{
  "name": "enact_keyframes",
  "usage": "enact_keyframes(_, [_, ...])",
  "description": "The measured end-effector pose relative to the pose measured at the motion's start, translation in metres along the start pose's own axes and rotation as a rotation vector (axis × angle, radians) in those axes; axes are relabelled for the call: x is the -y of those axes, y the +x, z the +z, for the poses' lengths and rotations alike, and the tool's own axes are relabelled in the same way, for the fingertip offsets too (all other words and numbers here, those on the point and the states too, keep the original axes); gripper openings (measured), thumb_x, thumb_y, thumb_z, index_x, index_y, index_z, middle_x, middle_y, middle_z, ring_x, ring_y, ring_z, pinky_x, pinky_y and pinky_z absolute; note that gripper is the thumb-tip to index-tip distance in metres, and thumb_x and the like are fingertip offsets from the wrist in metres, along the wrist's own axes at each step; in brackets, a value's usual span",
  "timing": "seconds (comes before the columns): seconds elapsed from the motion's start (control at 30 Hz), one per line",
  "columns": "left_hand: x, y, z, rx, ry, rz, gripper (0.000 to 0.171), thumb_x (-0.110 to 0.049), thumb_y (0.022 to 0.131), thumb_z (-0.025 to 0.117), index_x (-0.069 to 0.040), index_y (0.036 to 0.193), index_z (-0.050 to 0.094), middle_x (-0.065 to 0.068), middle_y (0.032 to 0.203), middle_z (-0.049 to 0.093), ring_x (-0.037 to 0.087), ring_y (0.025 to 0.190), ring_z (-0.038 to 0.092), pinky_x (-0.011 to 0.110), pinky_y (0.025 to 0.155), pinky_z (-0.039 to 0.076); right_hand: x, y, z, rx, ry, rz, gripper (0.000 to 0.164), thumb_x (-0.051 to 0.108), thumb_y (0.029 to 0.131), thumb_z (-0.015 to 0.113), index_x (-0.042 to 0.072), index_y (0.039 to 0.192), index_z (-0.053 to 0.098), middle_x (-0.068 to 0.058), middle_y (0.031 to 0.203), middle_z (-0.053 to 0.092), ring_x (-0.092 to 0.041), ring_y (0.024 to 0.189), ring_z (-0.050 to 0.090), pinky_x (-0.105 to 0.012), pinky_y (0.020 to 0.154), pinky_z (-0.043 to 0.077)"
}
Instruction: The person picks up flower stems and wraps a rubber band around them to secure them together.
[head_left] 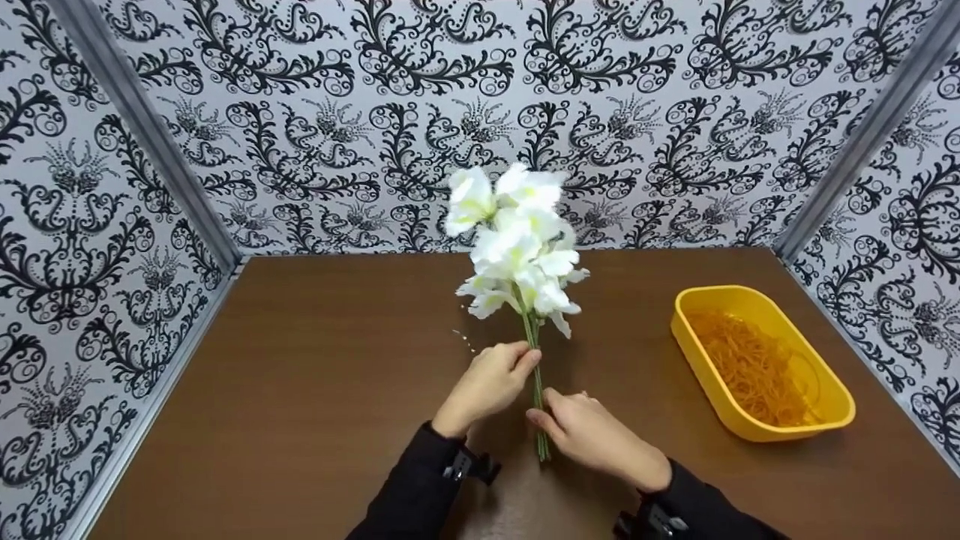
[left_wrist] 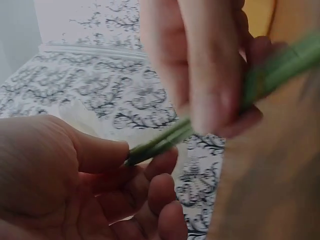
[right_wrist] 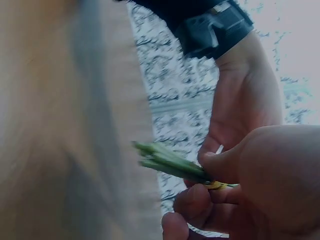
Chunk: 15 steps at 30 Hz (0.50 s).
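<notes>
A bunch of white flowers (head_left: pixel 517 247) on long green stems (left_wrist: pixel 160 144) stands over the middle of the table, blossoms toward the back wall. Just under the blossoms, my left hand (head_left: pixel 491 379) pinches the stems between thumb and fingers. Lower down, my right hand (head_left: pixel 592 435) grips the same stems with thumb and fingertips, and their cut ends (right_wrist: pixel 145 155) stick out past it. In the right wrist view a yellow rubber band (right_wrist: pixel 216 185) lies around the stems at the right fingertips. Motion blurs the right fingers in the left wrist view.
A yellow plastic tub (head_left: pixel 694 356) with a heap of thin amber rubber bands (head_left: pixel 750 367) stands at the right on the brown table (head_left: pixel 300 375). Small white specks (head_left: pixel 466 341) lie left of the stems. Patterned walls (head_left: pixel 420 112) enclose the back and sides.
</notes>
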<state>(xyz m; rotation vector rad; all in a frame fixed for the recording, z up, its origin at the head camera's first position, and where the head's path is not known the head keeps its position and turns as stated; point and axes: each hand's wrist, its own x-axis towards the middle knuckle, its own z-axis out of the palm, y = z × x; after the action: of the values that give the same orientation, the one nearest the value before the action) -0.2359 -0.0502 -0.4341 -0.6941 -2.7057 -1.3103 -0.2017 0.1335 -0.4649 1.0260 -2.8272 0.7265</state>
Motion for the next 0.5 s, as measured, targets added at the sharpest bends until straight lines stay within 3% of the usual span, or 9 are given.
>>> enact_keyframes(0.07, [0.002,0.002,0.005,0.022,0.002,-0.013,0.032,-0.017,0.107,0.052,-0.013,0.075,0.052,-0.008,0.062,0.035,0.010,0.056,0.038,0.026,0.057,0.034,-0.005,0.000,0.004,0.024,0.002,0.025,0.026,0.030,0.107,0.054,0.010,0.089,0.055,0.003,0.069,0.055,-0.026,0.072,0.066,-0.054,0.073,0.052])
enact_keyframes(0.17, [0.006,0.004,0.012,0.044,-0.002,-0.036,0.032,-0.017,0.106,0.053,-0.013,0.074,0.052,-0.007,0.062,0.036,0.010,0.057,0.038,0.026,0.057,0.035,-0.010,-0.001,0.010,0.055,0.022,0.065,0.025,0.029,0.106,0.055,0.009,0.092,0.057,-0.004,0.074,0.061,-0.035,0.085,0.069,-0.074,0.083,0.045])
enact_keyframes(0.37, [0.017,0.007,0.019,0.064,-0.034,-0.053,0.033,-0.015,0.107,0.052,-0.013,0.074,0.050,-0.007,0.061,0.034,0.010,0.054,0.035,0.025,0.055,0.031,-0.013,-0.002,0.018,0.069,-0.008,0.065,0.027,0.030,0.106,0.053,0.008,0.090,0.055,-0.001,0.067,0.054,-0.031,0.075,0.067,-0.059,0.075,0.050])
enact_keyframes(0.5, [0.029,0.008,0.024,0.086,-0.081,-0.066,0.034,-0.013,0.107,0.050,-0.013,0.073,0.048,-0.007,0.061,0.032,0.009,0.053,0.032,0.024,0.054,0.029,-0.011,-0.001,0.021,0.070,-0.005,0.064,0.031,0.033,0.107,0.052,0.008,0.089,0.055,0.000,0.066,0.053,-0.031,0.073,0.067,-0.060,0.076,0.051])
